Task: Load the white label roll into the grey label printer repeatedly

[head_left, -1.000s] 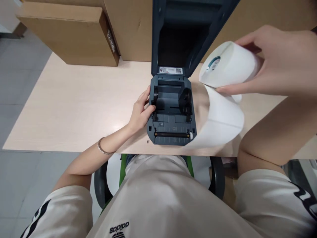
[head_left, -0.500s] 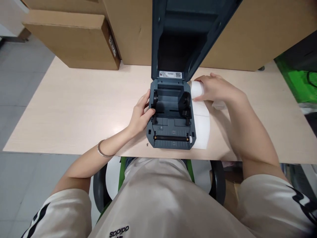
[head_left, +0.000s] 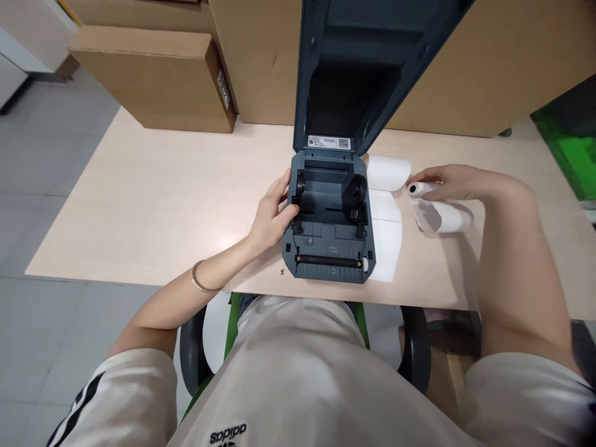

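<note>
So, a boxy label printer [head_left: 328, 239] in dark blue-grey matte plastic is parked near the front edge of a pale wood-grain table [head_left: 162, 198]. Its lid [head_left: 354, 74] is flipped straight up and the hollow paper bay is left wide open. Two round black spindle holders [head_left: 357, 186] can be seen on the bay's side walls, and a thin black rubber roller [head_left: 328, 261] runs across the front lip.

The left hand [head_left: 270, 217] is clamped on the printer's left wall. The thumb is hooked over into the bay and the fingers are curled round the outside, so a proper hold is had there. A thin metal bracelet [head_left: 201, 284] is worn on that wrist.

The right hand [head_left: 459, 183] is laid out flat-ish on the table, well to the right of the printer. Its fingertips are resting on a small white paper tube [head_left: 416, 189] with a dark hole in its end. Whether that tube is actually pinched or only touched can't be told from this angle.

Just below it a loosely curled white sheet [head_left: 442, 217] is lying on the table. A fat, smooth white label roll [head_left: 388, 172] is lying on its side right beside the printer's back right corner. A flat strip [head_left: 387, 239] is trailed from it down along the printer's right side.

Plain brown cardboard boxes [head_left: 158, 81] are stacked along the back of the table.
</note>
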`<state>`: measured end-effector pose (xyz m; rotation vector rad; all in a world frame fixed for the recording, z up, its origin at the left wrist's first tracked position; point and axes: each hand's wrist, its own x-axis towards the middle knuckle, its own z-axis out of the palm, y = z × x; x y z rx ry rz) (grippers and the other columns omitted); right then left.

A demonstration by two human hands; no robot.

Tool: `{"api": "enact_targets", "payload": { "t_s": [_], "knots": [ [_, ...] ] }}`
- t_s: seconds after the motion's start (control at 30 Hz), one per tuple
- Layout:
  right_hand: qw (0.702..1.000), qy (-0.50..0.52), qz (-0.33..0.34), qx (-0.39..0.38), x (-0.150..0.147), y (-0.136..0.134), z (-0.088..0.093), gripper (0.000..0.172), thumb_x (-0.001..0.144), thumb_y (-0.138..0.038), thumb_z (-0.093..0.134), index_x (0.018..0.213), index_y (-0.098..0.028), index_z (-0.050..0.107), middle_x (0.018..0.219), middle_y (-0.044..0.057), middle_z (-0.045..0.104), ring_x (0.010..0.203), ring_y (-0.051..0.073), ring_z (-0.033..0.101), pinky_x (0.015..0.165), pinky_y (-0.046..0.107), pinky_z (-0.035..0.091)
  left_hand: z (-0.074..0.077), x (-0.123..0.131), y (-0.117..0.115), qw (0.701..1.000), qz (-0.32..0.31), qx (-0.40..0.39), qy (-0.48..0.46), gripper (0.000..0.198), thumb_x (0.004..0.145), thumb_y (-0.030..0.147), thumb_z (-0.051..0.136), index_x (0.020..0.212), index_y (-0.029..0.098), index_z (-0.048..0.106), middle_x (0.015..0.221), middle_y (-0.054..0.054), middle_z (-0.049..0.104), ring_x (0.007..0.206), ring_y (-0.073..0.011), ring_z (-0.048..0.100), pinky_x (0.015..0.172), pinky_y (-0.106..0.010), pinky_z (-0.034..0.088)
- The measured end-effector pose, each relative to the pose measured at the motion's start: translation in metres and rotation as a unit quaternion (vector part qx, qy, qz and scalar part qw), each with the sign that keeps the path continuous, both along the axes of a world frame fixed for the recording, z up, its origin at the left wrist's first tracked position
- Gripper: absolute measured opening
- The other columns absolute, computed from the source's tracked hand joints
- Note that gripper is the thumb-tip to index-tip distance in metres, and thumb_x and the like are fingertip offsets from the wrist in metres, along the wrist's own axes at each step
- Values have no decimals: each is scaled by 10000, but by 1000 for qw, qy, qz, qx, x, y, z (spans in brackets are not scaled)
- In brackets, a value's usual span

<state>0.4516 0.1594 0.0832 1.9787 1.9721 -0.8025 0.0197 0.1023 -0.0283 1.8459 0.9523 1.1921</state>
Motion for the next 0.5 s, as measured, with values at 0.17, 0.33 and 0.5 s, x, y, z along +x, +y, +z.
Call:
{"api": "enact_targets", "payload": {
  "t_s": [0.17,0.33,0.5],
  "knots": [
    [999,46,-6,27,7,-16,8,380,990,-253,650,1342,-128,722,1335,157,747,1096,149,661,951,288,477,3,0,-2,1000,5,6,6,783,1014,589,652,1712,318,424,1737,-91,528,1574,-354,536,1257,-501,510],
    [973,199,-53,105,0,-26,40,335,1028,-395,635,1138,-132,809,1148,93,802,957,97,713,841,313,510,6,2,-4,1000,2,5,2,760,1024,517,633,1719,310,407,1757,-96,499,1604,-354,501,1286,-527,482],
    [922,176,82,333,-69,-43,47,602,1083,-610,488,916,-142,829,1325,93,780,1136,158,741,965,381,529,8,1,-5,1000,8,6,10,759,1016,512,654,1705,285,433,1737,-111,522,1604,-366,500,1323,-547,439]
  ]
}}
